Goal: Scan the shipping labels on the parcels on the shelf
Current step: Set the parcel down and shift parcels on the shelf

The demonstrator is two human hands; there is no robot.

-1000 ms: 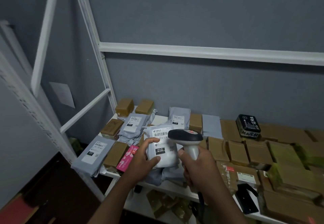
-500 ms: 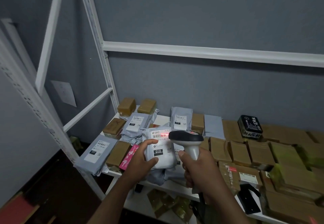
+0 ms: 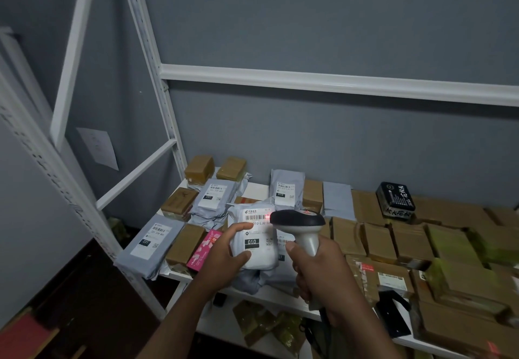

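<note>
Left hand [image 3: 224,257] fingers gripping soft white parcel [image 3: 254,239], right hand [image 3: 323,271] fingers wrapping scanner [image 3: 302,225]

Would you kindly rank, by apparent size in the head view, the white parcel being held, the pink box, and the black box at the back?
1. white parcel, though nearness to the camera flatters it
2. black box and pink box: look alike, unranked
</note>
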